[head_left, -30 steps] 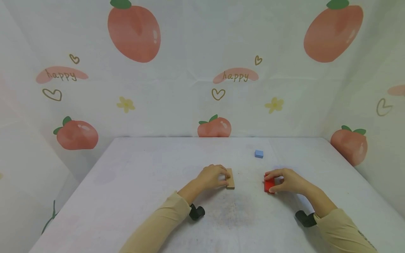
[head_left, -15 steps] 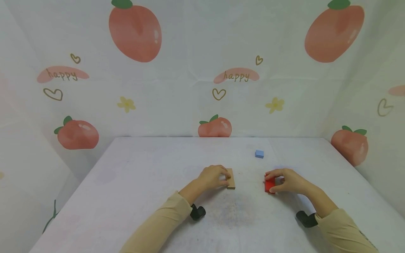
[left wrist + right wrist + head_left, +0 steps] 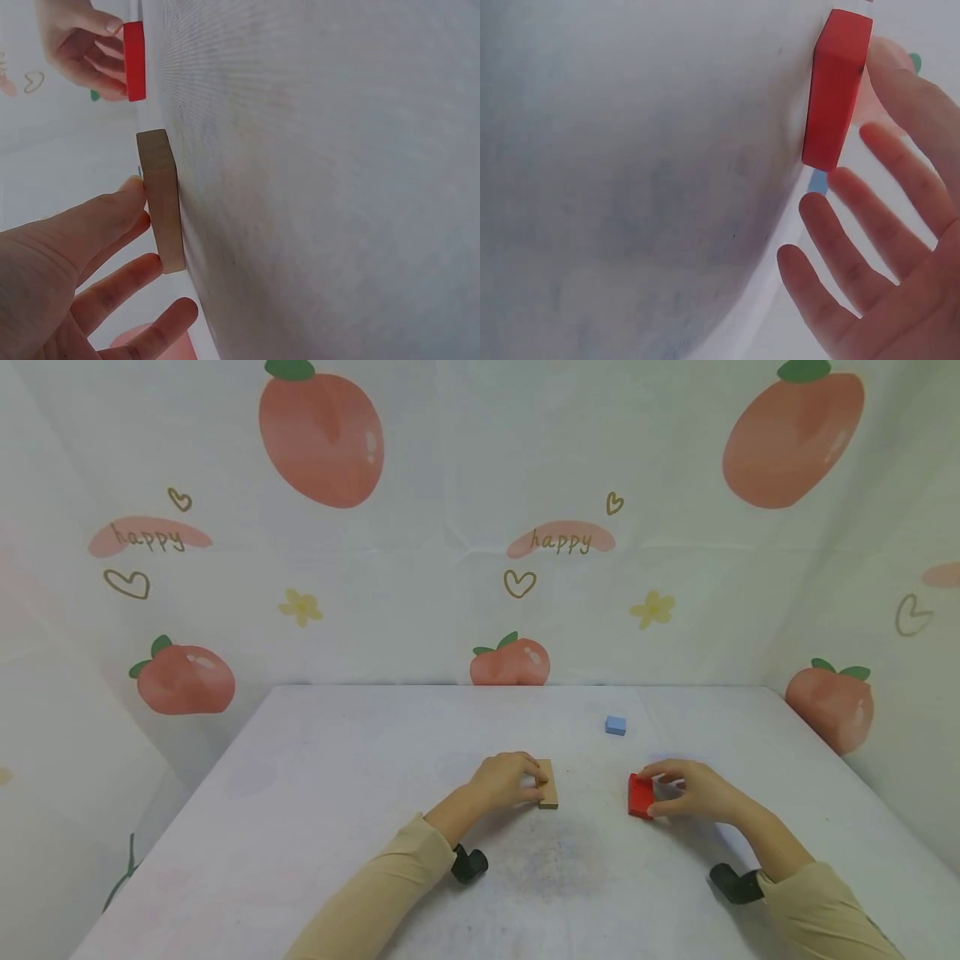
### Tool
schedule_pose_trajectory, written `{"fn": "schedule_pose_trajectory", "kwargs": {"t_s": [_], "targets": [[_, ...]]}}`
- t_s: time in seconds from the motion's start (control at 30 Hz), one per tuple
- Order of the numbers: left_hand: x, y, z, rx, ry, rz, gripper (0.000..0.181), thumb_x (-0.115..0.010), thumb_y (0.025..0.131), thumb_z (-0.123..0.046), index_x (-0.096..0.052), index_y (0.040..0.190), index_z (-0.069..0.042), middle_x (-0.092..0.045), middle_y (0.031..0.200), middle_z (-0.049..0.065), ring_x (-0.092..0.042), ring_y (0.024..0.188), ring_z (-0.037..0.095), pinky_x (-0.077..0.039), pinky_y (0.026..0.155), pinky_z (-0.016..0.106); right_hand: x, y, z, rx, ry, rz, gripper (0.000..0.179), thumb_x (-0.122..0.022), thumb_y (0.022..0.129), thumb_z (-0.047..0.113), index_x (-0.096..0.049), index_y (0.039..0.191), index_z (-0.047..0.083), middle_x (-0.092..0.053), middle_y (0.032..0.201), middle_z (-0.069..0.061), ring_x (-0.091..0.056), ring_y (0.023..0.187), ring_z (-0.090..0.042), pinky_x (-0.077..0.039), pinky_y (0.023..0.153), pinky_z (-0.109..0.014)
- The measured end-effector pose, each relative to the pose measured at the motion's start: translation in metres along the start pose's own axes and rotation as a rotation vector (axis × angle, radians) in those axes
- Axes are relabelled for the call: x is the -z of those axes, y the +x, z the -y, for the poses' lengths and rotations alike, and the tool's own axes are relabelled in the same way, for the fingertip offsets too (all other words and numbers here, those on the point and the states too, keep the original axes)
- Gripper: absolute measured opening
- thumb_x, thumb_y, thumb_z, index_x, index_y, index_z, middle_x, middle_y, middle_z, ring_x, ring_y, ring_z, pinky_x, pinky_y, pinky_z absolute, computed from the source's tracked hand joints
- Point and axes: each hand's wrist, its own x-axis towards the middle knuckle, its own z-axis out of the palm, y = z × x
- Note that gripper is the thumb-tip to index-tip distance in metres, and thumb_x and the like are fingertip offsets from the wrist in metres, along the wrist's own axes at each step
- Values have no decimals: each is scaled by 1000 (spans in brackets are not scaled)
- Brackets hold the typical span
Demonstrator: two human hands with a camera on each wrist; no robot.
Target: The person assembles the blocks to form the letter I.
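Note:
A flat wooden block (image 3: 551,787) lies on the white tabletop, long side running away from me. My left hand (image 3: 498,781) is over its left side; in the left wrist view, thumb and fingertips reach the upper face of the wooden block (image 3: 163,206), with the fingers loosely spread. Farther right lies a red block (image 3: 640,798), also flat. My right hand (image 3: 697,792) is at its right side, thumb by the near corner and fingertips by the far one. In the right wrist view its fingers are spread and extended, close beside the red block (image 3: 835,94), not wrapped round it.
A small blue block (image 3: 616,726) lies farther back, beyond the red one. White cloth (image 3: 420,593) printed with peaches hangs behind the tabletop (image 3: 337,777) and at its sides. A black wrist mount (image 3: 469,865) sits under the left wrist, another black mount (image 3: 735,884) under the right.
My right hand has loosened from the red block and shifted slightly right, uncovering more of its top. The left hand and the wooden block stay where they were.

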Motion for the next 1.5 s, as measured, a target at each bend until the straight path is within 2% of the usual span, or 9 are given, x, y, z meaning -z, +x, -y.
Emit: {"fn": "schedule_pose_trajectory", "kwargs": {"t_s": [0.17,0.27,0.37,0.73,1.23,1.5], "targets": [[-1,0,0,2,11,-2,26,-68,84,-32,-72,108,-21,-64,121,-2,-59,114,18,-49,90,37,0,-2,0,-70,8,13,56,-79,71,25,-59,117,0,-60,116,-21,-59,97,-29,-54,78,-40],[-1,0,0,2,17,2,26,-68,84,-32,-72,107,-21,-64,122,-2,-59,115,18,-50,90,37,-1,-2,0,-72,-17,13,58,-80,70,26,-59,116,-1,-62,113,-18,-58,95,-25,-53,74,-31],[0,0,0,0,29,5,26,-68,84,-33,-72,108,-22,-64,122,-2,-59,115,19,-50,90,37,-1,-2,-1,-53,-41,7,56,-80,69,26,-59,113,-2,-63,109,-17,-59,92,-24,-50,72,-27],[0,-1,0,3,56,9,27,-67,85,-34,-72,109,-22,-63,124,-4,-59,116,18,-49,90,36,-1,-1,1,-38,-58,9,54,-80,70,24,-60,112,-3,-64,107,-15,-59,91,-23,-50,74,-33],[0,-1,0,5,60,9,27,-66,85,-34,-72,108,-23,-63,124,-5,-58,117,18,-49,92,37,-2,1,-1,-3,-96,-31,53,-80,68,24,-62,111,-1,-66,106,-13,-59,87,-18,-49,71,-27],[0,-1,0,-3,56,4,27,-66,85,-34,-72,109,-22,-63,124,-4,-58,117,19,-49,92,37,-1,1,0,15,-83,-35,53,-79,70,24,-61,112,-1,-66,108,-14,-60,87,-18,-51,74,-29]]}}
